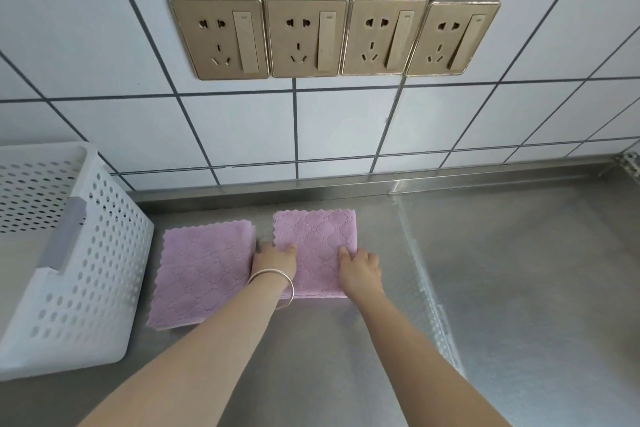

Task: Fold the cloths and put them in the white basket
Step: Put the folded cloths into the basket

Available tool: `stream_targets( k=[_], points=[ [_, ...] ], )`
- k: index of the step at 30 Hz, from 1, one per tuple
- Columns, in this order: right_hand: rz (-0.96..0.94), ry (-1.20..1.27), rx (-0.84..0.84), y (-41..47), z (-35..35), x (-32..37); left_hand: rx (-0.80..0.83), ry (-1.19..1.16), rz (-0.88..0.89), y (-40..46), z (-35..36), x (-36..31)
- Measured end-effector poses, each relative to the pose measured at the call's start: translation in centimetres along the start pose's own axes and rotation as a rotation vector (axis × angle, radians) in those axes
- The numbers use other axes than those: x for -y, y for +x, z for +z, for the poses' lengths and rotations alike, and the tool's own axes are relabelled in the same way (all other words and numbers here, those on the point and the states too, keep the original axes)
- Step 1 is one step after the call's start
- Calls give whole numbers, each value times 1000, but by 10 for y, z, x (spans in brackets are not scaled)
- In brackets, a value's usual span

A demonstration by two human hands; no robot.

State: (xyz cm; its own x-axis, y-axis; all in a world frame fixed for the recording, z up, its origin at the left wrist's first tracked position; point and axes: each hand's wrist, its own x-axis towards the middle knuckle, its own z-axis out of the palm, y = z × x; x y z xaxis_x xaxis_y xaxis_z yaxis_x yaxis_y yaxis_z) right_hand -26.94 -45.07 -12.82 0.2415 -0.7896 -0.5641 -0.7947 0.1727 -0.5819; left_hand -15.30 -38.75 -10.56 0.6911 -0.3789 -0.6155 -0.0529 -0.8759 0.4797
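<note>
At frame centre, the left hand (275, 262) and right hand (360, 270) press flat on a folded pink cloth (317, 239) on the steel counter (502, 288). Just left lies a second pink cloth (201, 274), beside the white basket (100, 253) at the left edge.

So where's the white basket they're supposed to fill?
In the head view the white basket stands at the far left of the steel counter, against the tiled wall, just left of the spread pink cloth.
</note>
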Motion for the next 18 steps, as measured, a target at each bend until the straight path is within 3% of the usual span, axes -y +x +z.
stream_targets(
  k=[7,18],
  points=[
    [88,49,52,6,2,4,78,108,-34,7,-4,-5],
    [60,187,14,-16,-20,4,134,-31,-32,-22,-13,-17]
  ],
)
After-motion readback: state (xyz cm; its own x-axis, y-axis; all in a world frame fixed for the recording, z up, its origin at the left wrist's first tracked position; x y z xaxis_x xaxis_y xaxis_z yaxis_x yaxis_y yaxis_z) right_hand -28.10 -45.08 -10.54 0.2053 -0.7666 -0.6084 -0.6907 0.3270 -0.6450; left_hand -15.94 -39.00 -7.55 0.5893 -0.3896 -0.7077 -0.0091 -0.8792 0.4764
